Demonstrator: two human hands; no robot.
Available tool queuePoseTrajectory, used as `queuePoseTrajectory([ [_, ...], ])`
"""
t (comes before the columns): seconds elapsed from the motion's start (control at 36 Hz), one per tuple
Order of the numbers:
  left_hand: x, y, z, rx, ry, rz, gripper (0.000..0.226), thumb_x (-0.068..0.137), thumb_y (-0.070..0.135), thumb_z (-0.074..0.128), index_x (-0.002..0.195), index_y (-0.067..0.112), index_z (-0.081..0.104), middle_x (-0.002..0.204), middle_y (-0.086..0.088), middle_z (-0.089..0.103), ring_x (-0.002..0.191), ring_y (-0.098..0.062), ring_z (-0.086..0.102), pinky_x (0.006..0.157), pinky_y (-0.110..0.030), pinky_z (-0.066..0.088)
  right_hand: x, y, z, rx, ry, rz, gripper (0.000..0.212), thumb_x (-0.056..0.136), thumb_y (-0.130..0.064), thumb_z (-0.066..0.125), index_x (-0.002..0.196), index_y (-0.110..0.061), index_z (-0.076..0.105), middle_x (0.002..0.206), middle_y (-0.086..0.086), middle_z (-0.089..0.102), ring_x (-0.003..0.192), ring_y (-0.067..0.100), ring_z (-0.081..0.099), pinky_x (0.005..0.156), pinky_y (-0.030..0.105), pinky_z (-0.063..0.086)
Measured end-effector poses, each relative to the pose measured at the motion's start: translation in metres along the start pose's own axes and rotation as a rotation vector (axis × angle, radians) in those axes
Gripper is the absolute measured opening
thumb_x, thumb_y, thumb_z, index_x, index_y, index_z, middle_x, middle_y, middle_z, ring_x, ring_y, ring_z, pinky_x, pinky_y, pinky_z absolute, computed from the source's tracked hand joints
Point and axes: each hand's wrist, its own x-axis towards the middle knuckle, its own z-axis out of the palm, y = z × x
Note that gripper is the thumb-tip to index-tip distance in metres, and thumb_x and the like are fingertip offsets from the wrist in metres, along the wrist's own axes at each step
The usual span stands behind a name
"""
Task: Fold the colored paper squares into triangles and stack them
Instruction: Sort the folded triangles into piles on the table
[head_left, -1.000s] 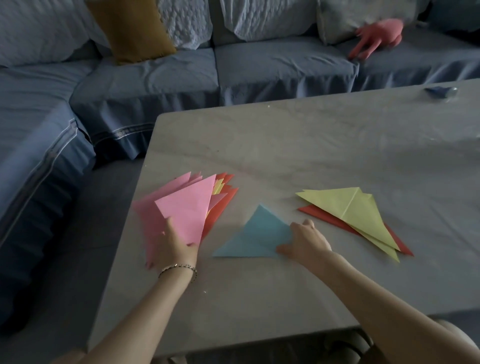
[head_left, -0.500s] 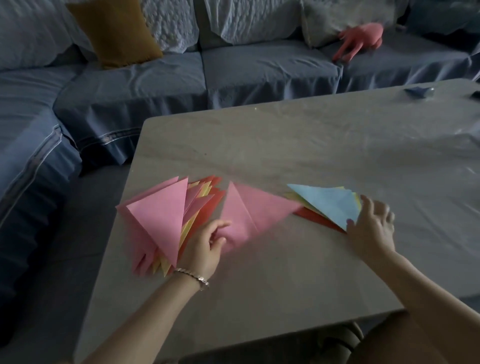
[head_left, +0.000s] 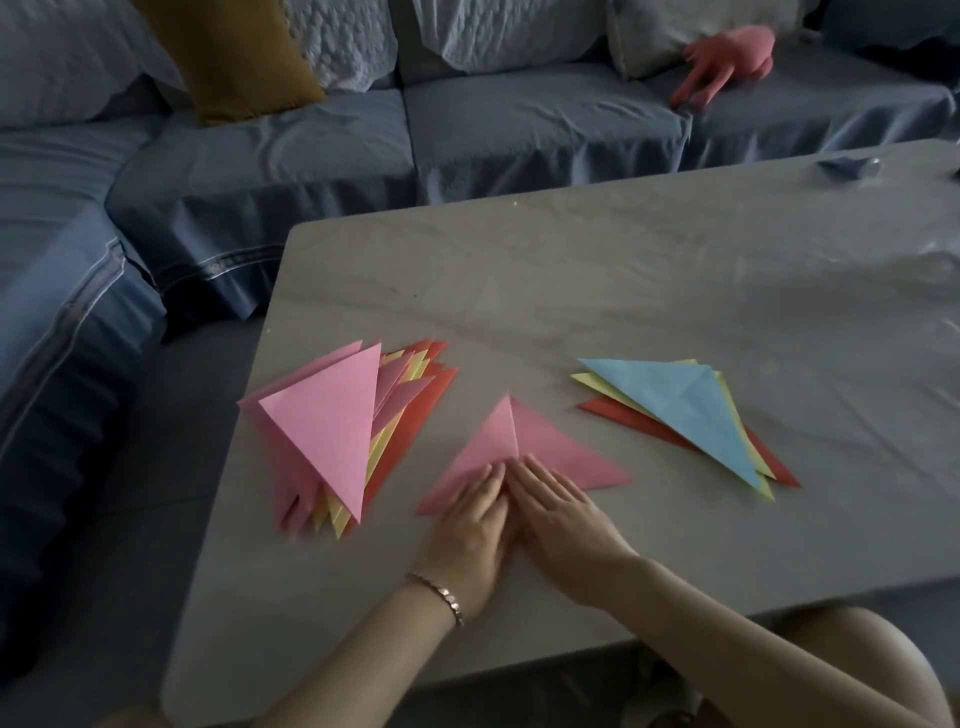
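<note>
Paper triangles (head_left: 680, 410) lie on grey table (head_left: 675, 270) beside blue sofa (head_left: 311, 145).

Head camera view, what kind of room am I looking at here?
Most likely a home living room. A blue slip-covered sofa wraps around a low grey table, with a mustard cushion and a pink soft toy on the sofa.
</note>
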Motion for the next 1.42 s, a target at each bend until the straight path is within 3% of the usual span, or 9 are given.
queuePoseTrajectory([
  [0.25, -0.017, -0.009, 0.007, 0.148, -0.231, -0.107, 0.074, 0.092, 0.055, 0.001, 0.135, 0.011, 0.044, 0.142, -0.006, 0.041, 0.129, -0.022, 0.042, 0.104, -0.036, 0.03, -0.012, 0.012, 0.005, -0.123, -0.09, 0.084, 0.064, 0.097, -0.043, 0.005, 0.129, -0.006, 0.046, 0.137, 0.003, 0.042, 0.128, 0.014, 0.035, 0.106, 0.031, 0.02],
  [0.33, -0.02, -0.011, 0.002, 0.154, -0.247, -0.062, 0.087, 0.066, 0.068, -0.026, 0.14, 0.024, -0.017, 0.146, 0.005, -0.025, 0.138, -0.016, -0.02, 0.112, -0.032, -0.014, -0.019, 0.023, -0.001, -0.14, -0.125, 0.058, 0.078, 0.082, -0.056, -0.021, 0.139, -0.009, 0.003, 0.151, 0.007, 0.001, 0.136, 0.019, -0.011, 0.114, 0.042, -0.009],
  [0.42, -0.028, -0.018, 0.0, 0.142, -0.25, -0.106, 0.088, 0.056, 0.071, -0.032, 0.133, 0.029, -0.029, 0.143, 0.007, -0.034, 0.131, -0.016, -0.035, 0.108, -0.031, -0.021, -0.034, 0.038, -0.01, -0.113, -0.151, 0.052, 0.088, 0.057, -0.063, -0.039, 0.132, -0.019, -0.026, 0.133, -0.002, -0.039, 0.12, 0.013, -0.042, 0.099, 0.019, -0.034],
  [0.53, -0.039, -0.023, -0.002, 0.096, -0.261, -0.182, 0.1, 0.045, 0.073, -0.042, 0.131, 0.023, -0.032, 0.142, 0.003, -0.036, 0.13, -0.018, -0.036, 0.106, -0.029, -0.021, -0.049, 0.058, -0.012, -0.093, -0.162, 0.147, 0.095, 0.051, -0.066, -0.045, 0.132, -0.019, -0.027, 0.137, -0.001, -0.034, 0.124, 0.015, -0.038, 0.092, 0.012, -0.035],
  [0.69, -0.045, -0.021, -0.006, 0.043, -0.243, -0.319, 0.103, 0.046, 0.075, -0.038, 0.132, 0.02, -0.029, 0.141, 0.003, -0.034, 0.131, -0.012, -0.031, 0.107, -0.028, -0.018, -0.044, 0.051, -0.023, -0.081, 0.13, 0.315, 0.051, 0.099, -0.035, 0.022, 0.12, -0.009, 0.06, 0.132, 0.005, 0.055, 0.13, 0.023, 0.042, 0.113, 0.034, 0.019],
  [0.83, -0.037, -0.014, -0.021, 0.064, -0.206, -0.33, 0.068, 0.092, 0.057, 0.013, 0.147, 0.017, 0.011, 0.156, 0.004, -0.002, 0.143, -0.014, -0.002, 0.117, -0.033, 0.003, -0.003, 0.039, -0.044, 0.083, 0.043, 0.447, 0.051, 0.088, -0.043, 0.052, 0.133, -0.021, 0.044, 0.134, 0.002, 0.048, 0.127, 0.021, 0.038, 0.104, 0.032, 0.026],
  [0.97, -0.028, -0.032, -0.032, -0.08, 0.258, -0.389, 0.03, 0.076, 0.017, 0.068, 0.103, 0.005, 0.066, 0.117, -0.013, 0.061, 0.107, -0.032, 0.059, 0.091, -0.044, 0.045, 0.033, 0.028, -0.045, 0.191, -0.165, 0.65, 0.084, 0.068, -0.057, 0.071, 0.133, -0.018, 0.035, 0.134, 0.01, 0.038, 0.127, 0.03, 0.032, 0.102, 0.037, 0.03],
  [1.19, -0.012, -0.066, -0.051, -0.259, 0.331, -1.003, 0.076, 0.079, 0.02, 0.064, 0.142, 0.013, 0.022, 0.134, -0.023, 0.036, 0.123, -0.04, 0.033, 0.095, -0.047, 0.035, 0.028, 0.027, -0.038, 0.367, -0.098, 0.552, 0.025, 0.08, -0.037, 0.066, 0.089, -0.018, 0.052, 0.096, 0.002, 0.043, 0.08, 0.023, 0.049, 0.076, 0.03, 0.04],
  [1.42, -0.006, -0.07, -0.053, -0.406, 0.502, -0.934, 0.052, 0.084, 0.001, 0.05, 0.133, 0.012, 0.037, 0.119, -0.015, 0.056, 0.105, -0.036, 0.053, 0.085, -0.042, 0.043, -0.002, 0.066, -0.055, 0.793, 0.41, 0.532, 0.021, 0.074, -0.011, 0.074, 0.072, -0.022, 0.055, 0.064, -0.001, 0.062, 0.06, 0.017, 0.056, 0.054, 0.019, 0.043],
])
